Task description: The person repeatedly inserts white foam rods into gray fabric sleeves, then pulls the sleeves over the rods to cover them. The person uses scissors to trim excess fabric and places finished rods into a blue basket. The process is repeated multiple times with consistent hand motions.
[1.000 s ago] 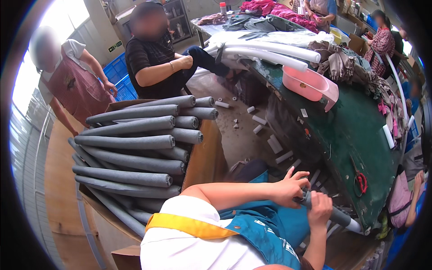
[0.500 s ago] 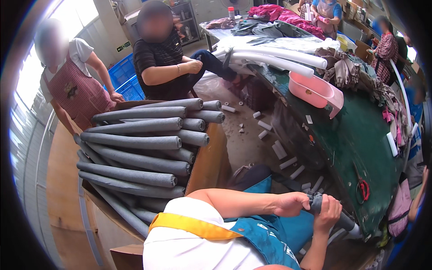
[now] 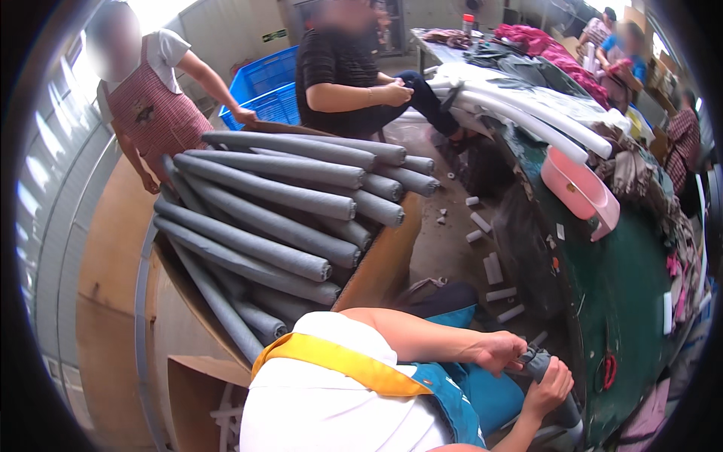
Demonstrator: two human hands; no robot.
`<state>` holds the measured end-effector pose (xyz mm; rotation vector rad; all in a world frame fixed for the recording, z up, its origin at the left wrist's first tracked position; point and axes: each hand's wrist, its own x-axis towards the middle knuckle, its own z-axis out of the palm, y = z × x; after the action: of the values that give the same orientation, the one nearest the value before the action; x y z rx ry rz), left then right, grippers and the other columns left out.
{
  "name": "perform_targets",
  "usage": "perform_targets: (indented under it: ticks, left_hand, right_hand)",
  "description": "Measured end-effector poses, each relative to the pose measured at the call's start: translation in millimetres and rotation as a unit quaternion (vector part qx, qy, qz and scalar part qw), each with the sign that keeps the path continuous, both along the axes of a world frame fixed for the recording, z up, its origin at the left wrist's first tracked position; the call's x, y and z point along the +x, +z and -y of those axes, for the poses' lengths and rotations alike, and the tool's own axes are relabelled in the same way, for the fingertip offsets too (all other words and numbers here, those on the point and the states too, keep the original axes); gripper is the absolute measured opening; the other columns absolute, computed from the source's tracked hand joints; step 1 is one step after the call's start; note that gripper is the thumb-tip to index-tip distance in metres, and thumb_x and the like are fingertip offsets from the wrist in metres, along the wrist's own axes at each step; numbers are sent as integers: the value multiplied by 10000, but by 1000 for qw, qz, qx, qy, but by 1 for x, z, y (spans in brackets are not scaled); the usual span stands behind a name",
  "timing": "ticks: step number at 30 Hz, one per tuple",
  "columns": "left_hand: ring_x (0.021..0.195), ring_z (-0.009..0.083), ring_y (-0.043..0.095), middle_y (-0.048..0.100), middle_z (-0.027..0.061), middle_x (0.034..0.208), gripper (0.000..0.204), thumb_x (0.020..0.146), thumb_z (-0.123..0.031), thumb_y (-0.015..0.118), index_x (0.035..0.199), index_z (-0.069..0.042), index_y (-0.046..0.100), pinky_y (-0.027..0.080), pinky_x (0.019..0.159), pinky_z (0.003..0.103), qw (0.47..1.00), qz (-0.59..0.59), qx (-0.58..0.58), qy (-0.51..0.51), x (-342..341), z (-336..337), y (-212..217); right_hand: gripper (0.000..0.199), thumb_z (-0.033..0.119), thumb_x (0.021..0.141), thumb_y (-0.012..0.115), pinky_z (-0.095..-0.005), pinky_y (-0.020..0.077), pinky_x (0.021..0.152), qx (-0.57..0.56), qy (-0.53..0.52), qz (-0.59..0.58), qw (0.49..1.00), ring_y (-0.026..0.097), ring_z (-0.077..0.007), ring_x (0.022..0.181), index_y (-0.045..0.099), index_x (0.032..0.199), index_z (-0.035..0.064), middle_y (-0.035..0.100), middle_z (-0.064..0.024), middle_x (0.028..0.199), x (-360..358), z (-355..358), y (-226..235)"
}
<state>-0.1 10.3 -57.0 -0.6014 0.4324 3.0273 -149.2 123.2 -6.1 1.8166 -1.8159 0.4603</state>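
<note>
My right hand [image 3: 551,386] is wrapped round a grey fabric-covered tube [image 3: 566,418] near its upper end, where the cloth is bunched. The tube slants down beside the green table. At that bunched end, my left hand [image 3: 501,352] has its fingers curled and pinched on the grey fabric [image 3: 536,361]; the exact grip is partly hidden by the fingers. Many similar grey fabric-covered tubes [image 3: 279,215] lie piled in a large cardboard box [image 3: 380,260] at my left, their ends tucked in.
A green table [image 3: 602,301] at right bears a pink plastic tub [image 3: 576,184], red-handled scissors [image 3: 609,373] and long white foam tubes [image 3: 527,120]. White foam offcuts [image 3: 493,267] litter the floor. A person [image 3: 162,113] in a checked apron stands by the box; another [image 3: 339,83] sits beyond it.
My view has turned, so the box, table and people appear further right. Both my hands stay at the tube's bunched end, with the left still pinching there.
</note>
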Motion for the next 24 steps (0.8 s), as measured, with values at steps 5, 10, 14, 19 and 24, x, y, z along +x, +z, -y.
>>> perform_targets:
  ticks: [5,10,14,19,24]
  left_hand:
    - [949,147,543,671,2,856,58,832,-107,700,779,-87,687,323,954,329,983,6,-158,93,-1,-3,-21]
    - [845,132,556,657,12,810,68,797,-78,709,744,-61,670,394,832,289,978,38,-175,108,-13,0,-60]
    - [961,176,548,633,35,933,80,772,-74,701,718,-68,642,391,919,308,938,103,-315,105,-6,1,-29]
    - [1334,316,350,569,11,1084,161,685,-70,708,745,-118,567,158,1068,669,500,109,-828,229,6,3,-28]
    - [1270,299,403,597,-17,1102,123,725,-118,723,841,-122,684,234,1029,637,547,202,-796,163,10,4,-29]
  right_hand:
    - [325,25,770,618,-430,467,800,29,17,14,999,584,-311,890,557,1088,56,572,-119,955,-1,1,-19]
    - [239,18,808,619,-400,482,767,42,19,21,999,595,-287,851,573,1038,65,567,-97,925,-4,2,-34]
    - [264,10,793,610,-398,454,741,73,-2,35,997,577,-284,844,574,1049,63,549,-96,897,-4,3,-43]
    - [298,17,785,602,-402,439,721,153,-67,77,983,573,-301,839,560,1077,58,533,-113,870,15,-1,-57]
    - [391,0,729,653,-404,444,748,125,-78,82,986,575,-301,853,559,1103,58,531,-120,879,16,-4,-53]
